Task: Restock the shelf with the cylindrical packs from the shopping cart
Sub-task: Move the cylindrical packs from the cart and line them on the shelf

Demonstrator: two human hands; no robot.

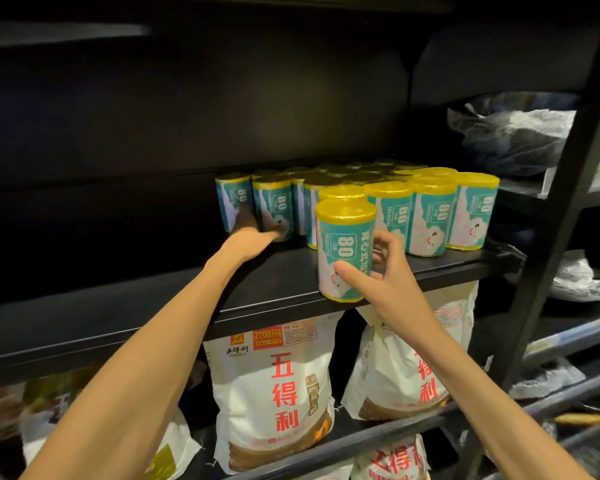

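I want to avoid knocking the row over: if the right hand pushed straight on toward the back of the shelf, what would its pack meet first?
Probably the yellow-topped pack directly behind the held pack in the right hand; depth is unclear.

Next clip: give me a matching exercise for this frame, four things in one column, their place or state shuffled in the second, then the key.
Things
1. left hand
2. right hand
3. flour bags
4. plastic-wrapped bundle

Place or state
A. below the shelf that carries the packs
B. grips the front pack at the shelf edge
C. upper right, in the next bay
D. reaches the leftmost standing packs

Pairs: 1-D, 2-B, 3-A, 4-C
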